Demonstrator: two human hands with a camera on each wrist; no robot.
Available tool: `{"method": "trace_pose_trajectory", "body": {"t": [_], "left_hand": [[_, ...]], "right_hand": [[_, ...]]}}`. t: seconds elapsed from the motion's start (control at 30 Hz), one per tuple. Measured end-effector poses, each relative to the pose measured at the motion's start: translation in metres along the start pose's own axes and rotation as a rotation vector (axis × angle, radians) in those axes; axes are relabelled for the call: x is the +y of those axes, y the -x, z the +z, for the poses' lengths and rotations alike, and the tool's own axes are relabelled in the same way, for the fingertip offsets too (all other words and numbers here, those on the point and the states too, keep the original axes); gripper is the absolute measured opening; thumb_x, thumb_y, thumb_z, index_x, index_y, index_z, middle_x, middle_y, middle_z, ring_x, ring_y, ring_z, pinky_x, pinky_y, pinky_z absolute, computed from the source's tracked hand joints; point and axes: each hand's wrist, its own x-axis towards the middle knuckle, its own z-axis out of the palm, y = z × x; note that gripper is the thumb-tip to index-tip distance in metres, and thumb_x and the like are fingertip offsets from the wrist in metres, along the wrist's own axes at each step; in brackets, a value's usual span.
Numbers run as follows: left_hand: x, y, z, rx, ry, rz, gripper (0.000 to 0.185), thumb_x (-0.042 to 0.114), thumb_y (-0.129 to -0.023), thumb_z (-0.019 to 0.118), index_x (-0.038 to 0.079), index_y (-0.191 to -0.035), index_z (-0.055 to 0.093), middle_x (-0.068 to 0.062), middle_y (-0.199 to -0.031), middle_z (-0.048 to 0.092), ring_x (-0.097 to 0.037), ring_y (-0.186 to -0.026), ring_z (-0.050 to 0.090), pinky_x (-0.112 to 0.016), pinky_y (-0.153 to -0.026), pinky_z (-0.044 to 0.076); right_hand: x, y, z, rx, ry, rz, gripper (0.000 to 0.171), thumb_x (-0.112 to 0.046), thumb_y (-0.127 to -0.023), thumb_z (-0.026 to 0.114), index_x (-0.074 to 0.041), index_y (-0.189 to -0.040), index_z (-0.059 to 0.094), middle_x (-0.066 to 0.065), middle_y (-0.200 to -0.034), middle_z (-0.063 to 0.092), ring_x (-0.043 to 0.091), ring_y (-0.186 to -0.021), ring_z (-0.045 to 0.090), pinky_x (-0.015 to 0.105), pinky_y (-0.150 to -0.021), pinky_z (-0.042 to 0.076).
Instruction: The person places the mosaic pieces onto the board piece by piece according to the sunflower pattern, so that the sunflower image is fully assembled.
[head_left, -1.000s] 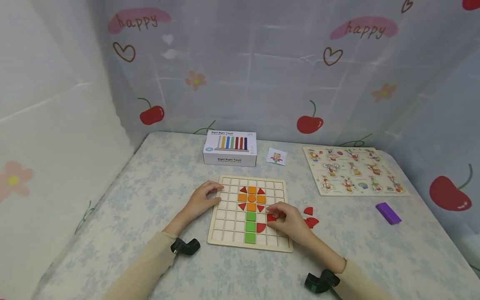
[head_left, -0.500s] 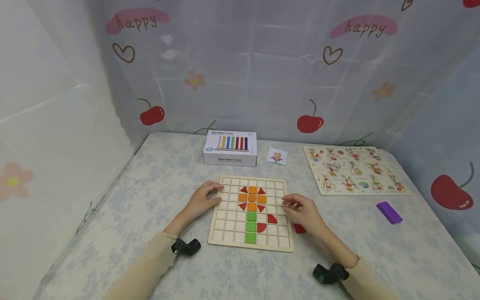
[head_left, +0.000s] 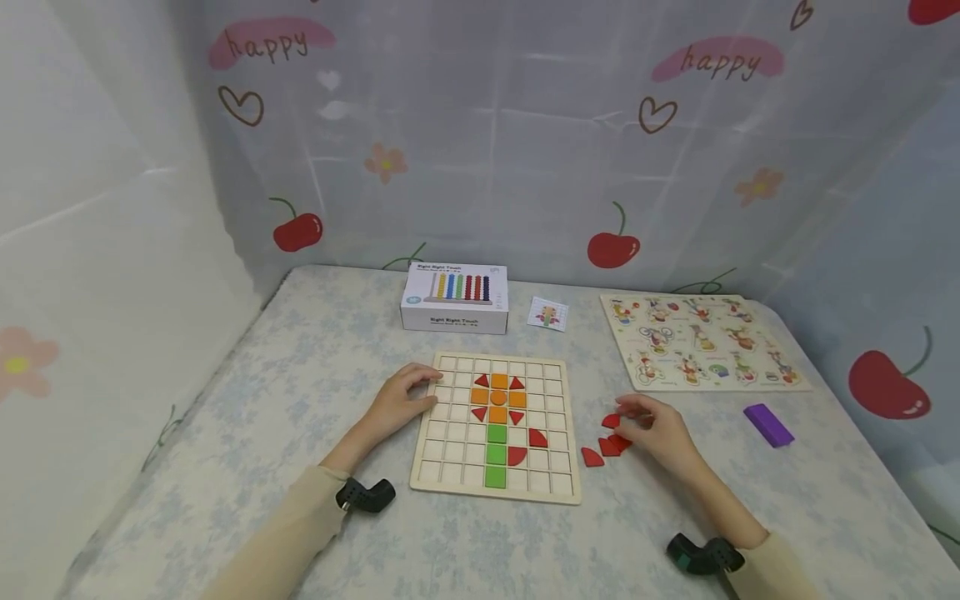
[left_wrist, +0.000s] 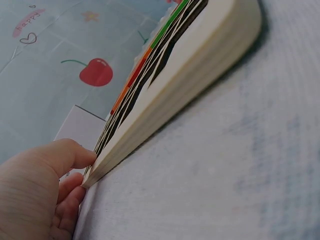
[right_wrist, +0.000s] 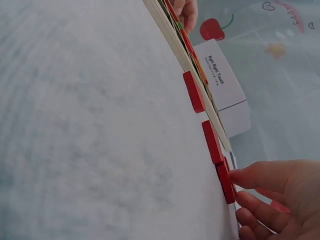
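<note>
In the head view my left hand rests its thumb and index fingertip on the left edge of a wooden grid board. Orange squares with an orange disc in their middle, small red triangles and a column of green squares lie on the board. Two red quarter-circle tiles sit right of the green column. Beyond the board's right edge, my right hand reaches over several loose red quarter-circle tiles. Its thumb touches a red tile in the right wrist view; the fingers partly hide the pile.
Behind the board stand a white box and a small pattern card. A wooden picture puzzle lies at the back right, with a purple block in front of it. A printed curtain hangs behind the table.
My right hand has left a red quarter-circle tile on the board and moved right to the loose red tiles. The left hand stays at the board's left edge.
</note>
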Motion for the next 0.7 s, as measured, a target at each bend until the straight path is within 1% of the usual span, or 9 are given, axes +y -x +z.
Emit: {"method": "trace_pose_trajectory", "body": {"t": [0.13, 0.27, 0.33, 0.4, 0.5, 0.7], "left_hand": [[-0.001, 0.0, 0.0, -0.008, 0.005, 0.001, 0.033, 0.013, -0.089, 0.065, 0.01, -0.122, 0.063, -0.006, -0.129, 0.056, -0.025, -0.123, 0.052, -0.044, -0.107, 0.042], [-0.002, 0.001, 0.001, -0.004, 0.003, 0.005, 0.033, 0.012, -0.089, 0.066, 0.01, -0.122, 0.063, -0.006, -0.128, 0.057, -0.025, -0.122, 0.053, -0.044, -0.107, 0.042], [-0.002, 0.001, 0.002, -0.001, 0.004, 0.003, 0.033, 0.012, -0.089, 0.066, 0.01, -0.121, 0.063, -0.006, -0.127, 0.057, -0.024, -0.122, 0.053, -0.043, -0.107, 0.042], [-0.002, 0.001, 0.002, 0.001, 0.001, 0.006, 0.033, 0.012, -0.088, 0.066, 0.01, -0.121, 0.063, -0.006, -0.127, 0.057, -0.024, -0.122, 0.053, -0.044, -0.107, 0.042], [-0.002, 0.001, 0.001, 0.006, -0.004, 0.018, 0.034, 0.012, -0.088, 0.067, 0.009, -0.121, 0.063, -0.007, -0.127, 0.058, -0.026, -0.121, 0.053, -0.044, -0.105, 0.043], [-0.001, 0.0, 0.0, 0.002, -0.014, 0.011, 0.033, 0.013, -0.089, 0.066, 0.01, -0.122, 0.063, -0.006, -0.128, 0.057, -0.025, -0.123, 0.053, -0.044, -0.106, 0.043]], "right_hand": [[0.004, -0.003, 0.004, 0.007, 0.001, -0.008, 0.037, -0.009, -0.08, 0.074, -0.002, -0.115, 0.064, 0.012, -0.101, 0.068, 0.019, -0.091, 0.061, 0.019, -0.075, 0.05], [0.005, -0.005, 0.007, 0.017, 0.003, -0.005, 0.04, -0.007, -0.079, 0.075, -0.001, -0.116, 0.063, 0.011, -0.099, 0.067, 0.02, -0.089, 0.061, 0.018, -0.075, 0.05], [0.002, -0.006, 0.009, 0.021, -0.007, -0.009, 0.042, -0.007, -0.079, 0.075, 0.0, -0.118, 0.062, 0.012, -0.099, 0.068, 0.023, -0.09, 0.062, 0.018, -0.075, 0.05], [-0.006, -0.006, 0.012, 0.02, -0.019, -0.012, 0.043, -0.007, -0.079, 0.075, 0.0, -0.119, 0.061, 0.012, -0.099, 0.068, 0.023, -0.09, 0.061, 0.019, -0.076, 0.05], [-0.023, -0.007, 0.02, 0.008, -0.044, -0.029, 0.042, -0.006, -0.079, 0.075, 0.0, -0.118, 0.062, 0.011, -0.098, 0.068, 0.024, -0.091, 0.06, 0.022, -0.077, 0.05], [-0.06, -0.008, 0.05, -0.066, -0.135, -0.073, 0.04, -0.006, -0.079, 0.075, -0.003, -0.117, 0.063, 0.006, -0.097, 0.069, 0.02, -0.09, 0.058, 0.025, -0.077, 0.049]]}}
